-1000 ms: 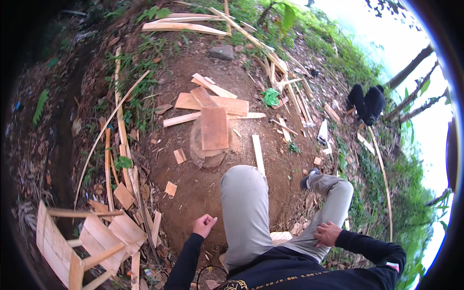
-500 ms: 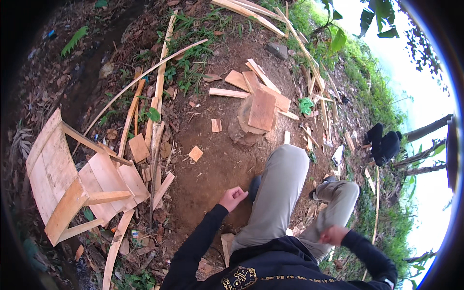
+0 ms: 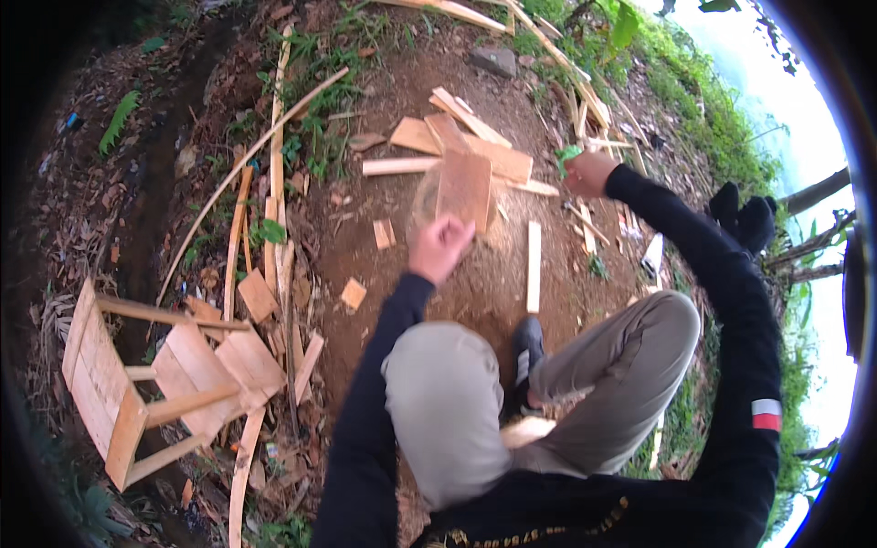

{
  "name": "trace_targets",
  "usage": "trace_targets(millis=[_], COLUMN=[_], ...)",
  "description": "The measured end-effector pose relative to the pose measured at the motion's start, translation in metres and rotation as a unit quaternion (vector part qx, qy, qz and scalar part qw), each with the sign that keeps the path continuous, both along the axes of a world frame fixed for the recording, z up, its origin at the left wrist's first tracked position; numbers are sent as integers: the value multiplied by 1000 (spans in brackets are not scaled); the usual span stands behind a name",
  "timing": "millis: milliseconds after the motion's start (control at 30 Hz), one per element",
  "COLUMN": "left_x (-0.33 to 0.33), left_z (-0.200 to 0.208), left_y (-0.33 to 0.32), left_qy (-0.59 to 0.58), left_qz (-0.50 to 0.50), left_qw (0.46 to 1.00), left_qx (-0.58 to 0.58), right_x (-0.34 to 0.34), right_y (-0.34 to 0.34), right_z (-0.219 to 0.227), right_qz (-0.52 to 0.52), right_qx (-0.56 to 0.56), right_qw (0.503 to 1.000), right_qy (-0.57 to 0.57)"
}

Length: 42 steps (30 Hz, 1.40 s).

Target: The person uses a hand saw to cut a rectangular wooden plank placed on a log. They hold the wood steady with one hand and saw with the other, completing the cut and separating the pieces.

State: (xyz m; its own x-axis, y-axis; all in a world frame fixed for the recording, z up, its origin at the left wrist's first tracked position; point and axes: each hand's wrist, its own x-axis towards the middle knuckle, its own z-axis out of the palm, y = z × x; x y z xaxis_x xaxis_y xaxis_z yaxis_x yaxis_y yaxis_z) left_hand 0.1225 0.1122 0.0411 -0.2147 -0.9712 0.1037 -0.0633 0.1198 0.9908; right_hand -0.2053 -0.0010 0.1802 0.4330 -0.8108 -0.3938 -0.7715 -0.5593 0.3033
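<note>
**Both hands out over the scrap pile**

Wooden stool frame (image 3: pixel 155 374) lies tipped over at 8 o'clock. Board stack (image 3: pixel 466 169) on a stump sits at 12. Left hand (image 3: pixel 440 247) is curled into a fist just below the boards, holding nothing. Right hand (image 3: pixel 589 173) at 1 o'clock looks clenched; can't tell around what.

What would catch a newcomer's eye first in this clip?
Pale wooden boards lie piled on a stump at centre, with the left hand a loose fist just below them and the right hand stretched out to their right. A half-built wooden frame lies tipped on the ground at lower left among scattered offcuts.
</note>
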Motion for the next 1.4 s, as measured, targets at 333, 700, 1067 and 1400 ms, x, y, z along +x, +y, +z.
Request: trace_targets(millis=[333, 700, 1067, 1400], left_x=[136, 120, 141, 171], left_z=[-91, 44, 54, 95], left_y=[140, 69, 167, 243], left_qy=[-136, -347, -221, -535], left_qz=[-31, -37, 63, -38], left_qw=[938, 873, 924, 841], left_qx=[317, 342, 306, 72], right_x=[6, -48, -50, -45], right_y=[-142, -191, -211, -182], right_z=[-196, -273, -196, -203], right_qz=[-118, -372, -232, -139], right_qx=[-57, 7, -213, -292], right_qw=[981, 865, 832, 906], right_qy=[-146, -336, -457, -274])
